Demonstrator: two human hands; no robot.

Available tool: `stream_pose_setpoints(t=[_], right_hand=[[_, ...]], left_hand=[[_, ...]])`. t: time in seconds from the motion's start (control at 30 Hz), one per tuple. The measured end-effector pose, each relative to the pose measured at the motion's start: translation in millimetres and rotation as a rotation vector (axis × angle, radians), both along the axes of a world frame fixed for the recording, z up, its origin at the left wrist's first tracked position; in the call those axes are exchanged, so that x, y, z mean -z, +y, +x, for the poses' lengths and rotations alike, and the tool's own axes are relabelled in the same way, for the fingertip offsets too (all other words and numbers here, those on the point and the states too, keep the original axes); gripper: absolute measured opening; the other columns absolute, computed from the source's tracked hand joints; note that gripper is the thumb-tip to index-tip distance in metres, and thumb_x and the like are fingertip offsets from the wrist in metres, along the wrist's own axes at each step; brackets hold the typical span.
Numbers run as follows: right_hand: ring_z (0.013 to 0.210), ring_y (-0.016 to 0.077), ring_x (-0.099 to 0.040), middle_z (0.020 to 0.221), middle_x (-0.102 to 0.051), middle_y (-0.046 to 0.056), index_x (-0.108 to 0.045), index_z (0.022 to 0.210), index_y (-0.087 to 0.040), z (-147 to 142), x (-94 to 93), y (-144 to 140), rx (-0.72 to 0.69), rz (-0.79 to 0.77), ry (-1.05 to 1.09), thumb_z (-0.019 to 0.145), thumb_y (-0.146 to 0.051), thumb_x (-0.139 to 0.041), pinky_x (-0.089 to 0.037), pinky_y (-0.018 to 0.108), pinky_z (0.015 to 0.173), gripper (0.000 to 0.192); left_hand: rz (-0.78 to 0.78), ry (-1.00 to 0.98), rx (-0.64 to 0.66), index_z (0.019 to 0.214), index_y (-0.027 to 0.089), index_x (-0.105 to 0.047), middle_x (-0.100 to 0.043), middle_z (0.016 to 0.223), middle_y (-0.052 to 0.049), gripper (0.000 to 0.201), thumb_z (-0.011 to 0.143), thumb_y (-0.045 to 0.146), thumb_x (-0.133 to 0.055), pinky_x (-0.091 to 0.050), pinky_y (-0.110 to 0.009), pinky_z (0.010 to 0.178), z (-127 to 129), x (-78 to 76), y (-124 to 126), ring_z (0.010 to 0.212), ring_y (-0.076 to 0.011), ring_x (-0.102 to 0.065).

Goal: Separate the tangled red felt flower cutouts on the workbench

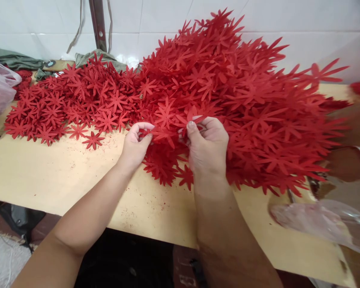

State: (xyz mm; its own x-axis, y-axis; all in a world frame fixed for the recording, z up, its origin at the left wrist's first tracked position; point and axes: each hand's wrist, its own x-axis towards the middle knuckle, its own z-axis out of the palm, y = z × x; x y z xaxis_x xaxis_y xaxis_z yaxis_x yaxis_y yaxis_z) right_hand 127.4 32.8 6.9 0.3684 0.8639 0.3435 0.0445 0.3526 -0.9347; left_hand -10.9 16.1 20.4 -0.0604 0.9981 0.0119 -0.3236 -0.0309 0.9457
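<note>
Two hands at work: my left hand (135, 145) and right hand (208, 146) each pinch shut on one red star-shaped fabric cutout (165, 134), beneath the heaped red pile (258, 104) beyond them.

A pale tan worktable (63, 176) stands against a white tiled wall, its bare front area dusted with red specks. A large heap of red flower-shaped cutouts (243, 104) covers its back and right side, thinning to a flatter spread of smaller red cutouts (72, 104) on the left. Clear plastic bags lie at the left edge (0, 88) and the front right corner (324, 224), with green cloth (15, 60) along the back.
</note>
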Motion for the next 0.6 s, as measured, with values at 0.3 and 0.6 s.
stream_pose_setpoints(t=[0.3,0.6], right_hand=[[0.048,0.0098,-0.046,0.059,-0.049,-0.004,-0.050,0.076,-0.026,-9,-9.0,-7,-0.095,-0.038,-0.046,0.073,-0.047,-0.067,-0.041,0.028,0.046,0.027],[0.061,0.0113,-0.055,0.076,-0.060,-0.002,-0.053,0.086,-0.026,-12,-1.1,-6,-0.125,-0.025,-0.010,0.075,-0.042,-0.067,-0.049,0.029,0.058,0.024]], left_hand=[[-0.153,-0.062,0.063,0.070,0.020,-0.055,-0.049,0.058,0.003,0.019,0.065,0.008,-0.043,-0.032,-0.024,0.050,0,-3.1,-2,0.048,-0.0082,-0.038],[-0.261,-0.203,0.049,0.065,0.019,-0.057,-0.052,0.057,0.002,0.022,0.079,0.036,-0.055,-0.039,-0.021,0.049,-1,-4.0,-1,0.052,-0.0081,-0.047]])
